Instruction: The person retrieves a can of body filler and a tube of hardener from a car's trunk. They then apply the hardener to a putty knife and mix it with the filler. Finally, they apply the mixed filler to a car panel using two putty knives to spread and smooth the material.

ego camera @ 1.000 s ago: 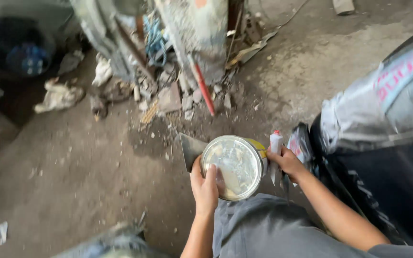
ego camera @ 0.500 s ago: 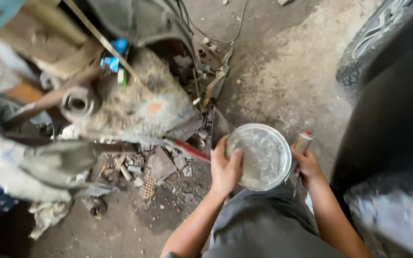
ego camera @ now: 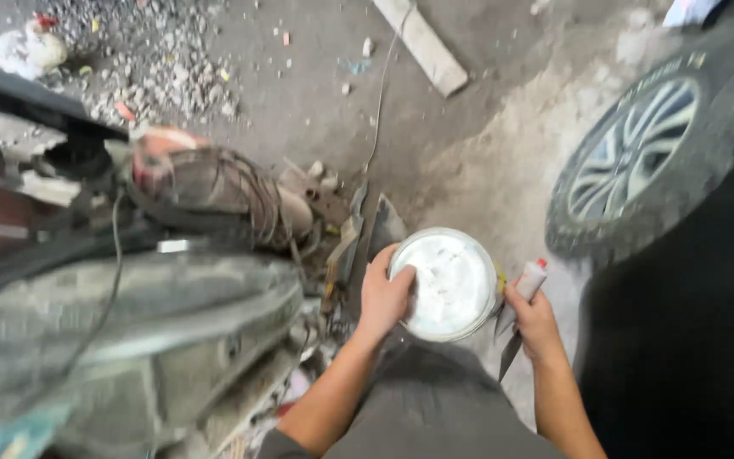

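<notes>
Leftward, scrap heap [ego camera: 129, 289]: dusty machine parts, wires and a rusty wound coil [ego camera: 214, 200]; near the person's left side
Left hand [ego camera: 384, 296]: fingers closed on the near-left rim of the tin; gripping it
Tin [ego camera: 445, 283]: round metal can on the lap, centre near; whether the pale surface is lid or filler I cannot tell
Right hand [ego camera: 534, 321]: closed around a small white tube [ego camera: 530, 278] and a putty knife [ego camera: 510, 353]
Risk: one-handed rim hold; tin could tip off the lap; blade points down toward the leg
Far right, car wheel [ego camera: 635, 161]: alloy rim on concrete
</notes>
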